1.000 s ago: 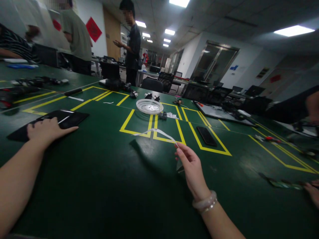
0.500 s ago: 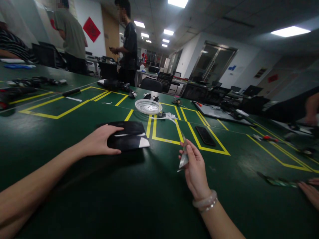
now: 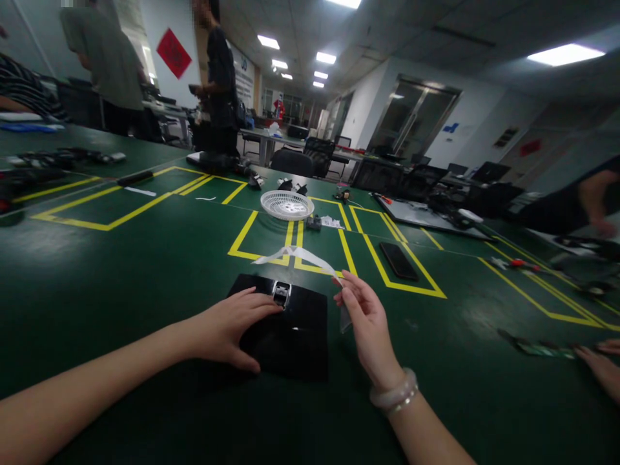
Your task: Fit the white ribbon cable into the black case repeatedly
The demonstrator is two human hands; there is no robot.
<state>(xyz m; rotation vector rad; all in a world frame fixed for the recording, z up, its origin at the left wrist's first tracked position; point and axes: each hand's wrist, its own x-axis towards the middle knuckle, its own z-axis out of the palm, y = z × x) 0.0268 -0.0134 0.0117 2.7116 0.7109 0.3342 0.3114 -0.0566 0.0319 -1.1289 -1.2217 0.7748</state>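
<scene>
A glossy black rectangular plate (image 3: 300, 342), perhaps a stand base, lies flat on the green table just in front of me. A metal-rimmed square fitting (image 3: 281, 294) sits near its far edge. Over the plate's left side rests my left hand (image 3: 237, 329), palm down with fingers and thumb spread; its fingertips are at the fitting. To the right of the plate, my right hand (image 3: 363, 307) pinches a long, thin strip of whitish film (image 3: 310, 256). The strip arches away to the left above the table, and a clear end hangs below the fingers.
Beyond the plate are a white round basket (image 3: 287, 205), a small dark block (image 3: 314, 223) and crumpled white scraps (image 3: 332, 222). A black phone (image 3: 398, 260) lies to the right. Another person's hand (image 3: 600, 368) is at the right edge, by a green strip (image 3: 537, 349).
The black plate has come down and nearer, turning so its fitting shows. My left hand moved right with it and loosened. The film strip swung left; my right hand shifted slightly left.
</scene>
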